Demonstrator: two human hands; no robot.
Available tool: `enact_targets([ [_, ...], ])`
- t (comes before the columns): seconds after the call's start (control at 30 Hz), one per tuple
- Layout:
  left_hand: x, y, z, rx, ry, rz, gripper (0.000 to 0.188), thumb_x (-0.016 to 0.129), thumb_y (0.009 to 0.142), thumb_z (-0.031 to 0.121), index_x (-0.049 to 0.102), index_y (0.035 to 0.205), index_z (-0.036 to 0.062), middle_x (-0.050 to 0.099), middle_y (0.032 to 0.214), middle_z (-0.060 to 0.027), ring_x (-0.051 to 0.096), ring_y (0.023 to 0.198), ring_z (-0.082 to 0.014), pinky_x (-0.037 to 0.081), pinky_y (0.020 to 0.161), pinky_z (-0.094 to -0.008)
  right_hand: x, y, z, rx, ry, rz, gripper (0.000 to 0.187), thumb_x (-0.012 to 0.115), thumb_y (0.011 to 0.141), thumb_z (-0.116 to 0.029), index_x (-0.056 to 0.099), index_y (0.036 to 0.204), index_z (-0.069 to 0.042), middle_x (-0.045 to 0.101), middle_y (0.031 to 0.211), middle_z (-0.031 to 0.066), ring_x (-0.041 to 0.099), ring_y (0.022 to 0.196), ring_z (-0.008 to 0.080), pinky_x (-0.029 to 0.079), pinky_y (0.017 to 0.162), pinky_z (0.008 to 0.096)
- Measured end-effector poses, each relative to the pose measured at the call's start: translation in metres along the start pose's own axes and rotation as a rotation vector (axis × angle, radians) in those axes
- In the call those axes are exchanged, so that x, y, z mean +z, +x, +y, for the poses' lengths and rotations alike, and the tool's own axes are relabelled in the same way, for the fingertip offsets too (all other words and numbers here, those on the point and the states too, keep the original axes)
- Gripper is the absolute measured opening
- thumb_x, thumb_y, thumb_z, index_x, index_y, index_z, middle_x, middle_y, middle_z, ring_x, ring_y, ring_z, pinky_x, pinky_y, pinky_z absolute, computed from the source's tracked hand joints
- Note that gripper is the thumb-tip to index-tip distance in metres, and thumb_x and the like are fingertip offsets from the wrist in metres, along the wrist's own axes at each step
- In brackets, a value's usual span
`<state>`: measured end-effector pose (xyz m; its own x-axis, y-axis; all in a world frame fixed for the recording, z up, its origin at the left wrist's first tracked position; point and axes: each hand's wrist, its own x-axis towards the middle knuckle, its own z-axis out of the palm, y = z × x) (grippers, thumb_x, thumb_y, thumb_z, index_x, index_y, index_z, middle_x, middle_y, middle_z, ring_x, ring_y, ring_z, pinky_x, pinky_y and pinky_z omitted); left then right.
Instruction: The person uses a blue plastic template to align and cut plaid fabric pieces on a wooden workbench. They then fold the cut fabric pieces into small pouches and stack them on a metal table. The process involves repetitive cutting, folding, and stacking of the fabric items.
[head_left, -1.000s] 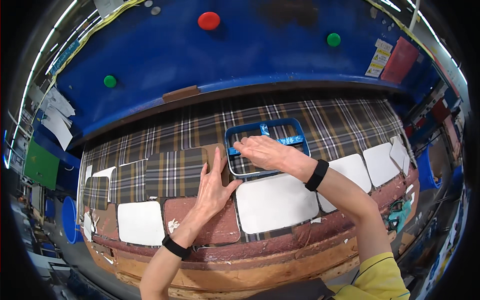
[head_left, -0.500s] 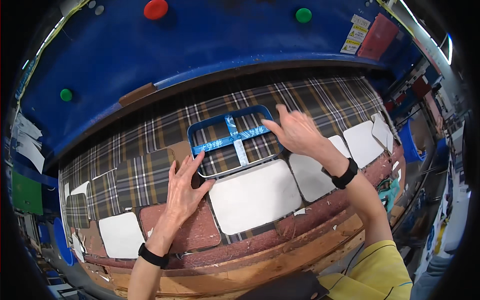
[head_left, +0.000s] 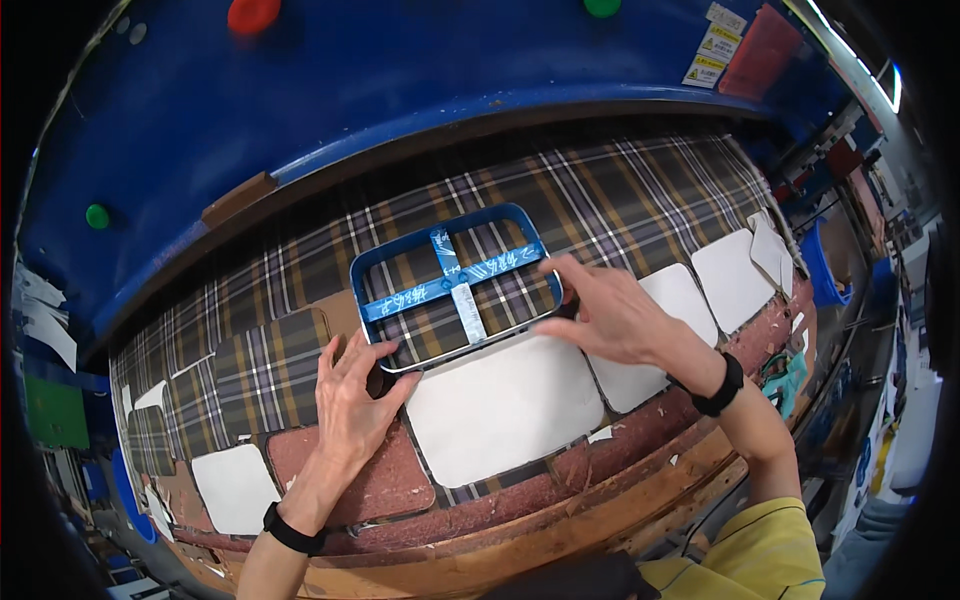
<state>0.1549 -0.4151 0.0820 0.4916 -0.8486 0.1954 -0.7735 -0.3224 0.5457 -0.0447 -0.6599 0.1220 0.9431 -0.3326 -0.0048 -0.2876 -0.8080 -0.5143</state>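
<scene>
While the blue, rounded-rectangular, cross-braced frame (head_left: 457, 283) lies lengthwise left-to-right on dark plaid cloth (head_left: 625, 190), the left hand (head_left: 350, 402), fingers spread, meets its near-left corner and the right hand (head_left: 622, 318), thumb parted, brackets its near-right corner.

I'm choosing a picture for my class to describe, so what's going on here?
Someone's bare hands are at a blue, round-cornered rectangular frame with crossed bars. The left hand is at its near left corner, the right hand at its right end; how firmly either grips is unclear. Dark plaid cloth shows through the frame's openings. A white, round-cornered rectangular sheet lies just nearer the person, and a large blue machine panel stands beyond.
</scene>
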Motion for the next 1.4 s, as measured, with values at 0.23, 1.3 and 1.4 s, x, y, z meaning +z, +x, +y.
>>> enact_targets([
  [0.23,0.003,0.003,0.000,0.055,0.027,-0.001,0.025,0.083,0.072,0.015,0.066,0.086,0.0025,0.071,0.103,-0.0213,0.068,0.098,-0.0319,0.034,0.109,-0.0536,0.025,-0.004,0.013,-0.108,-0.285,-0.004,0.036,0.070,0.088,-0.030,0.057,0.100,0.001,0.054,0.083,0.0136,0.062,0.067,0.0250,0.052,0.054,0.0339],
  [1.3,-0.001,-0.002,-0.002,-0.190,-0.146,-0.113,0.097,0.080,0.077,0.006,0.017,0.151,0.0009,0.064,0.123,-0.0218,0.058,0.123,-0.0326,0.041,0.109,-0.0430,0.035,-0.003,0.023,0.049,0.192,0.108,0.088,0.079,0.076,-0.006,0.026,0.145,0.008,0.064,0.098,0.0223,0.067,0.079,0.0311,0.056,0.068,0.0366],
  [1.4,-0.002,-0.006,-0.005,-0.173,-0.144,-0.098,0.099,0.080,0.078,0.009,0.014,0.152,0.0018,0.065,0.122,-0.0205,0.057,0.124,-0.0327,0.031,0.115,-0.0453,0.036,-0.001,0.020,0.072,0.183,0.106,0.088,0.080,0.075,-0.005,0.028,0.144,0.009,0.065,0.093,0.0198,0.068,0.076,0.0276,0.056,0.065,0.0340],
])
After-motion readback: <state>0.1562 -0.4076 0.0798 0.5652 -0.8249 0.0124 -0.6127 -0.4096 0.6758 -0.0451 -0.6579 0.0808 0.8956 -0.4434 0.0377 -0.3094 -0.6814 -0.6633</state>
